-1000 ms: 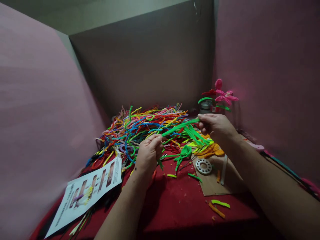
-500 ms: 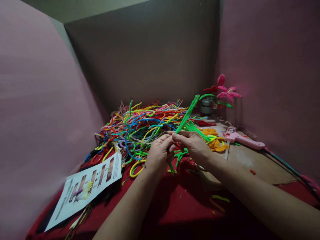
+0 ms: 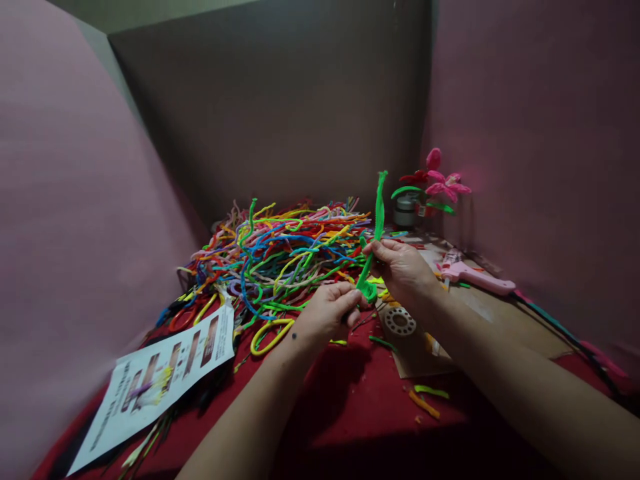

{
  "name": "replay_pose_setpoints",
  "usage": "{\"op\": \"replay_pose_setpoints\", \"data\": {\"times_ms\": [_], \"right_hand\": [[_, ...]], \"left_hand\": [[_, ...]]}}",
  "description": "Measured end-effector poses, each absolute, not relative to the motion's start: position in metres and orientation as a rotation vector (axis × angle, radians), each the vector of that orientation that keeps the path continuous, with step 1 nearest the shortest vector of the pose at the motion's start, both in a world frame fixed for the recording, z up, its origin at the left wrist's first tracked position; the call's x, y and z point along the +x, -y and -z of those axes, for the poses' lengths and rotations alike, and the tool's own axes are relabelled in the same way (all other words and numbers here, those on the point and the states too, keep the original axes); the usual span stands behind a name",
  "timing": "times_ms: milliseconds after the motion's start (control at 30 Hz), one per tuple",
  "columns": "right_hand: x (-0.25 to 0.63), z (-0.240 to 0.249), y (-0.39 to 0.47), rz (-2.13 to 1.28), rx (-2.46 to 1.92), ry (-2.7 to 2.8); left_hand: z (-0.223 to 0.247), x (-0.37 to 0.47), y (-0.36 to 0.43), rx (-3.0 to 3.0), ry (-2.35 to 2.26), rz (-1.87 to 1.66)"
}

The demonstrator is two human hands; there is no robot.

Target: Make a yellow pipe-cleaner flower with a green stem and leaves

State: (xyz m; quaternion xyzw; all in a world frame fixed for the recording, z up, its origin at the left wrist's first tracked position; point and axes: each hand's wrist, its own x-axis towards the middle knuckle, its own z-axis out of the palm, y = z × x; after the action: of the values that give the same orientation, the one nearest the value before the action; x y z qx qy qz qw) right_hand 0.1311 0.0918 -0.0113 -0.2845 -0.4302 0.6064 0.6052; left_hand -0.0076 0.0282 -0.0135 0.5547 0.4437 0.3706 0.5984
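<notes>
Between both hands is a bundle of green pipe cleaners point(image 3: 381, 207), its upper end standing upright above my right hand. My right hand point(image 3: 404, 267) pinches the bundle near its middle. Lower and to the left, my left hand point(image 3: 333, 312) is closed on the lower part, with thumb and fingers pressed together. Green loops bulge out beside the left fingertips; whether they belong to the same bundle I cannot tell. Behind the hands lies a big tangled heap of coloured pipe cleaners point(image 3: 300, 260).
Yellow-handled scissors point(image 3: 273, 338) lie left of my left hand, near a printed sheet point(image 3: 155, 387). On the right are a pink glue gun point(image 3: 480, 277), a cardboard piece point(image 3: 520, 327) and a white disc with holes point(image 3: 400, 321). A pink pipe-cleaner flower point(image 3: 449, 185) stands behind.
My hands have moved apart, the right one up and rightward, the left slightly lower. The green bundle now stands more upright, and the white disc has come into view.
</notes>
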Motion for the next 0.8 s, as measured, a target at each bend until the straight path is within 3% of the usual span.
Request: {"op": "replay_pose_setpoints", "data": {"times_ms": [300,367,433,533,800], "right_hand": [[0.144,0.005,-0.093,-1.674,-0.513,0.824],[0.143,0.005,-0.088,-1.726,-0.474,0.928],[0.138,0.006,-0.081,-1.799,-0.460,1.041],[0.128,0.010,-0.066,-1.915,-0.461,1.153],[0.115,0.009,-0.048,-2.040,-0.526,1.185]], "left_hand": [[0.015,-0.022,-0.026,1.645,-1.121,-0.387],[0.011,-0.028,-0.031,1.681,-1.203,-0.535],[0.006,-0.031,-0.035,1.579,-1.281,-0.898],[0.002,-0.029,-0.038,1.303,-1.143,-1.265],[0.003,-0.024,-0.034,1.013,-0.981,-1.324]]}}
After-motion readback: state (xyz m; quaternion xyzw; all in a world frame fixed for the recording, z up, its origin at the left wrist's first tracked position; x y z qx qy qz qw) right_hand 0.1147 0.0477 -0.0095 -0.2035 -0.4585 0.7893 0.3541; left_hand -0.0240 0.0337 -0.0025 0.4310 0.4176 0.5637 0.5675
